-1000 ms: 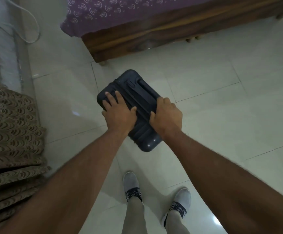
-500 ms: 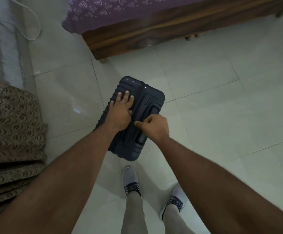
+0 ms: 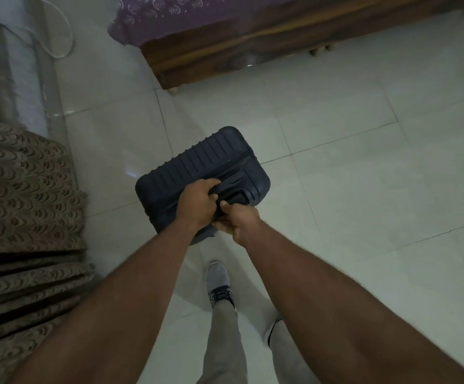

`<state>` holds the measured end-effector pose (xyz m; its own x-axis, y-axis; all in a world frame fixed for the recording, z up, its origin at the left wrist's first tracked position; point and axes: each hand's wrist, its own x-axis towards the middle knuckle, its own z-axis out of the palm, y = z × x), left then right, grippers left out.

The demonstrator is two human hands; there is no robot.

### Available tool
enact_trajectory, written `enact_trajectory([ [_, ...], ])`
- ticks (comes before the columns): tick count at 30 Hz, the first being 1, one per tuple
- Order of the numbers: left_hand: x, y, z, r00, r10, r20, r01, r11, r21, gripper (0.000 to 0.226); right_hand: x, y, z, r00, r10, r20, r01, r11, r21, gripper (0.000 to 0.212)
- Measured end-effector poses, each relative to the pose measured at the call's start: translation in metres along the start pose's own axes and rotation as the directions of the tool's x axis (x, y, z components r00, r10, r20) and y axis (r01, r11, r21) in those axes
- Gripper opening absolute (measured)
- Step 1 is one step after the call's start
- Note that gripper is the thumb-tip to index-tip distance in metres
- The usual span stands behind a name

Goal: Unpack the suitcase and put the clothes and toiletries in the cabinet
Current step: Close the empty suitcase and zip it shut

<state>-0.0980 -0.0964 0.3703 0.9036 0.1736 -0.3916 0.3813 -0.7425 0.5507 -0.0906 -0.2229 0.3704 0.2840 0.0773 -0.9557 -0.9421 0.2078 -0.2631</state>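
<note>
Room: pale tiled floor (image 3: 336, 189) with thin dark grout lines, seen from the head view looking straight down.
Suitcase: dark ribbed hard-shell suitcase (image 3: 205, 164) on the floor in the middle of the view, closed, lying at a slant to the tile lines; whether it rests flat or is tipped up cannot be told.
Left hand: left hand (image 3: 196, 205) lies over the near part of the suitcase, fingers curled round a raised dark part on its top face, apparently a handle.
Right hand: right hand (image 3: 239, 221) sits just beside the left, touching it, at the suitcase's near edge; fingers are curled and the thumb presses on the shell, pinching something small that is hidden by the fingers.
Relation: both hands are on the near end of the suitcase, and its far end points toward the bed.
Bed: wooden bed (image 3: 253, 42) along the top edge, with a purple patterned cover (image 3: 169, 12) hanging over it, well apart from the suitcase.
Left side: brown patterned curtain (image 3: 22, 189) in folds, a white cable (image 3: 68, 37) looped above it.
Below: person's grey trouser legs and one grey shoe (image 3: 217, 278) on the floor, near the suitcase.
</note>
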Motion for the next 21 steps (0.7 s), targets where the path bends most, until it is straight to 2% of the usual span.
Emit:
enact_trajectory([
  [4, 0.003, 0.002, -0.017, 0.996, 0.003, 0.084, 0.0, 0.999, -0.044, 0.015, -0.004, 0.005, 0.01, 0.999, 0.042, -0.005, -0.042, 0.998, 0.042, 0.018],
  [8, -0.004, 0.017, -0.033, 0.994, -0.006, 0.106, 0.009, 1.0, -0.029, 0.033, -0.019, 0.007, 0.01, 0.999, 0.03, 0.012, -0.031, 0.996, 0.081, 0.028],
  [13, -0.037, 0.067, -0.074, 0.991, 0.047, 0.123, -0.046, 0.999, -0.014, 0.027, -0.083, -0.006, -0.002, 0.999, -0.027, 0.026, 0.024, 0.993, 0.117, 0.028],
  [15, -0.052, 0.096, -0.097, 0.987, 0.074, 0.144, -0.073, 0.997, -0.014, 0.028, -0.119, -0.013, -0.009, 0.998, -0.055, 0.019, 0.051, 0.988, 0.148, 0.023],
  [18, -0.078, 0.139, -0.123, 0.97, 0.144, 0.195, -0.15, 0.989, 0.017, 0.029, -0.173, -0.022, -0.028, 0.996, -0.086, -0.002, 0.085, 0.976, 0.203, 0.004],
  [21, -0.109, 0.184, -0.141, 0.941, 0.225, 0.253, -0.235, 0.972, 0.011, 0.031, -0.225, -0.025, -0.055, 0.992, -0.119, -0.037, 0.125, 0.957, 0.264, 0.007],
])
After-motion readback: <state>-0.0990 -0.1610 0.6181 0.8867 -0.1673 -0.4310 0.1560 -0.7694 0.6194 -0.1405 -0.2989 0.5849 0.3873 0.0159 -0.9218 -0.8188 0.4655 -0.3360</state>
